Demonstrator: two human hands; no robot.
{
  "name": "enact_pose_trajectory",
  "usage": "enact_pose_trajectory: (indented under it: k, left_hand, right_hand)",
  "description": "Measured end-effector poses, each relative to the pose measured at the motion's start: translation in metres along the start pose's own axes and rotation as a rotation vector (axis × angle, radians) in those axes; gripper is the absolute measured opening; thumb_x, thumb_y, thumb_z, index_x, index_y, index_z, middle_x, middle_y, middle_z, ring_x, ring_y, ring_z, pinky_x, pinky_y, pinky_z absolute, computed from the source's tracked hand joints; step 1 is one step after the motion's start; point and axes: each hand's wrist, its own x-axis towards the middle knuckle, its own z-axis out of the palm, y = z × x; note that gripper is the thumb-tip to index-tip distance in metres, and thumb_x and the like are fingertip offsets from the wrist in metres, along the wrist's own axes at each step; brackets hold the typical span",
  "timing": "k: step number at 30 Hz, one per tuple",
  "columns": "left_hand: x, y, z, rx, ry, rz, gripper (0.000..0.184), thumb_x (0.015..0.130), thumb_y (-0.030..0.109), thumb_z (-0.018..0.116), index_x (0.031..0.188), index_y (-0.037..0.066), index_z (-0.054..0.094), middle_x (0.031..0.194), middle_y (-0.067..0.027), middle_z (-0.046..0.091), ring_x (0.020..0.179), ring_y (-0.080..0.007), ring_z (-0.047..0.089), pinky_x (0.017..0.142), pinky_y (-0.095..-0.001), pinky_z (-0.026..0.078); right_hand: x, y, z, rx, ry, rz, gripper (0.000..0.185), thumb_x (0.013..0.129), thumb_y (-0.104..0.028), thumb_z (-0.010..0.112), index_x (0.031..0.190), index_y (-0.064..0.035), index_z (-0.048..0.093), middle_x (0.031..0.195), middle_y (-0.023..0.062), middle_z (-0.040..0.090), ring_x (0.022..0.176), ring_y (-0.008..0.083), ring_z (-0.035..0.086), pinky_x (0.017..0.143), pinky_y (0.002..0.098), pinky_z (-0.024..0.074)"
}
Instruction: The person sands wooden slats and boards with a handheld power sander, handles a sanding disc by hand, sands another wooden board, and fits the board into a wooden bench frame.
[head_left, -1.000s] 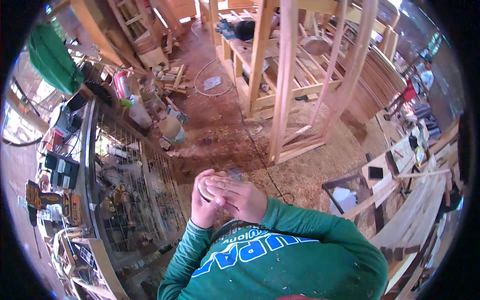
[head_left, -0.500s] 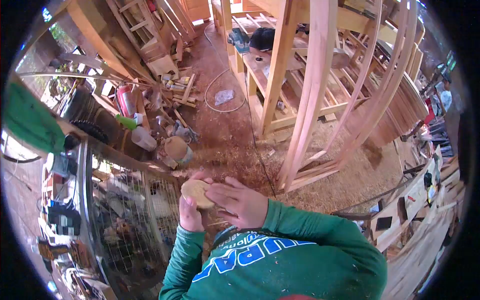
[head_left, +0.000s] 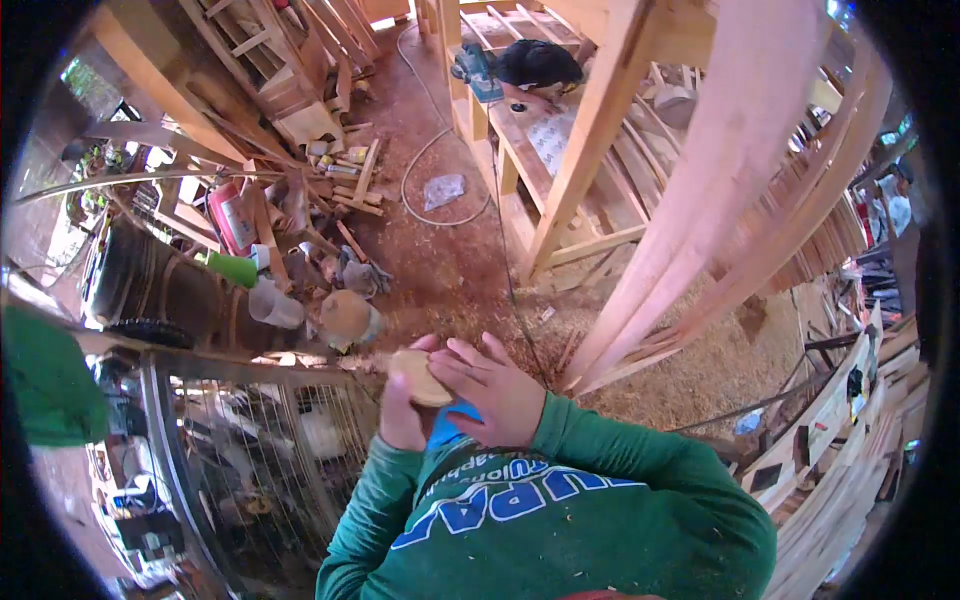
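At the far left hangs a smooth green fabric cover (head_left: 50, 385), with a dark, banded drum (head_left: 150, 280) lying on its side just beyond it. Next comes a metal-framed wire mesh panel (head_left: 168, 450), its thin rods crossing over a jumble too blurred to sort. Behind the panel, a red fire extinguisher (head_left: 232, 218) leans near a tapered green plastic cup (head_left: 232, 268), a translucent plastic container (head_left: 275, 305) and a round tub (head_left: 347, 318) with a tan top. The left hand (head_left: 402, 415) grips a pale, rounded wooden block (head_left: 420, 378), thumb on its near face and fingers behind; the block sits in front of the chest, between the 2 hands. The right hand (head_left: 500, 395) has its fingers extended and slightly parted, the tips against the block's right side. Beneath is a bright blue patch that cannot be identified. On the red-brown floor ahead lie a crumpled clear plastic bag (head_left: 443, 191) and a curved pale hose (head_left: 405, 180). Farther right, square yellowish posts (head_left: 600, 140) carry a slatted bench, smooth pinkish timbers (head_left: 700, 190) rise close by, curly shavings (head_left: 690, 378) coat the ground, and rough planks (head_left: 850, 475) line the edge.
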Motion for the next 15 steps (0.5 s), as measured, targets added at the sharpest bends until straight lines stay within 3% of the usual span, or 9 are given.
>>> enact_pose_trajectory:
  k: [4, 6, 7, 8, 10, 11, 13, 15]
  left_hand:
    - [0.078, -0.001, -0.048, 0.256, -0.083, 0.008, 0.063, 0.101, 0.033, 0.064, 0.151, 0.001, 0.041, 0.135, -0.0116, 0.059, 0.125, -0.0238, 0.059, 0.108, -0.0395, 0.048]
    - [0.116, 0.024, -0.058, 0.247, -0.106, -0.057, 0.057, 0.102, 0.028, 0.064, 0.148, 0.002, 0.042, 0.13, -0.0107, 0.06, 0.12, -0.0207, 0.06, 0.1, -0.0349, 0.052]
    - [0.137, 0.037, -0.067, 0.305, -0.118, -0.101, 0.056, 0.103, 0.027, 0.064, 0.148, 0.001, 0.043, 0.129, -0.0106, 0.06, 0.119, -0.0202, 0.06, 0.098, -0.0336, 0.053]
    - [0.156, 0.049, -0.074, 0.36, -0.125, -0.146, 0.054, 0.103, 0.026, 0.063, 0.147, 0.001, 0.043, 0.128, -0.0104, 0.06, 0.117, -0.0197, 0.061, 0.095, -0.0323, 0.055]
    - [0.198, 0.069, -0.091, 0.516, -0.181, -0.036, 0.052, 0.102, 0.021, 0.067, 0.145, 0.002, 0.045, 0.126, -0.0105, 0.06, 0.11, -0.0189, 0.063, 0.088, -0.0308, 0.057]
    - [0.217, 0.075, -0.106, 0.605, -0.173, -0.004, 0.052, 0.101, 0.021, 0.069, 0.145, 0.002, 0.046, 0.126, -0.0111, 0.06, 0.11, -0.0189, 0.064, 0.087, -0.0316, 0.058]
    - [0.245, 0.098, -0.124, 0.792, -0.119, -0.001, 0.055, 0.098, 0.018, 0.074, 0.143, 0.002, 0.048, 0.128, -0.0127, 0.06, 0.104, -0.0183, 0.066, 0.085, -0.033, 0.059]
    - [0.269, 0.117, -0.136, 0.699, -0.011, -0.17, 0.05, 0.097, 0.02, 0.075, 0.139, 0.006, 0.054, 0.124, -0.0062, 0.064, 0.101, -0.0144, 0.066, 0.077, -0.0294, 0.056]
  right_hand:
    - [0.063, 0.04, 0.021, 0.027, 0.157, -0.007, 0.063, 0.09, -0.03, 0.074, 0.144, -0.0043, 0.055, 0.144, 0.0168, 0.06, 0.136, 0.034, 0.055, 0.114, 0.05, 0.0415]
    - [0.103, 0.059, 0.026, 0.11, 0.234, 0.029, 0.058, 0.09, -0.03, 0.074, 0.139, -0.003, 0.059, 0.139, 0.0169, 0.064, 0.128, 0.0338, 0.063, 0.105, 0.0448, 0.0517]
    - [0.121, 0.065, 0.023, 0.177, 0.321, 0.074, 0.051, 0.091, -0.031, 0.073, 0.136, -0.0075, 0.063, 0.12, 0.0202, 0.071, 0.108, 0.0368, 0.071, 0.087, 0.0443, 0.0589]
    - [0.139, 0.066, 0.012, 0.16, 0.197, 0.234, 0.049, 0.091, -0.032, 0.073, 0.134, -0.0093, 0.064, 0.113, 0.0212, 0.072, 0.103, 0.0385, 0.071, 0.085, 0.0459, 0.0585]
    - [0.172, 0.077, -0.005, 0.131, -0.045, 0.54, 0.045, 0.091, -0.034, 0.074, 0.131, -0.0129, 0.066, 0.1, 0.0233, 0.073, 0.094, 0.0418, 0.071, 0.08, 0.0493, 0.0577]
    - [0.18, 0.092, 0.0, 0.158, 0.07, 0.516, 0.039, 0.09, -0.037, 0.076, 0.12, -0.0134, 0.071, 0.084, 0.0238, 0.07, 0.082, 0.0442, 0.069, 0.073, 0.0509, 0.0551]
    - [0.19, 0.133, 0.022, 0.14, 0.103, 0.64, 0.036, 0.089, -0.039, 0.077, 0.112, -0.011, 0.072, 0.086, 0.0235, 0.07, 0.08, 0.0437, 0.068, 0.071, 0.0495, 0.0541]
    - [0.184, 0.183, 0.04, 0.129, 0.22, 0.755, 0.037, 0.091, -0.042, 0.075, 0.099, -0.0055, 0.073, 0.079, 0.0224, 0.069, 0.071, 0.0402, 0.068, 0.067, 0.0488, 0.0525]
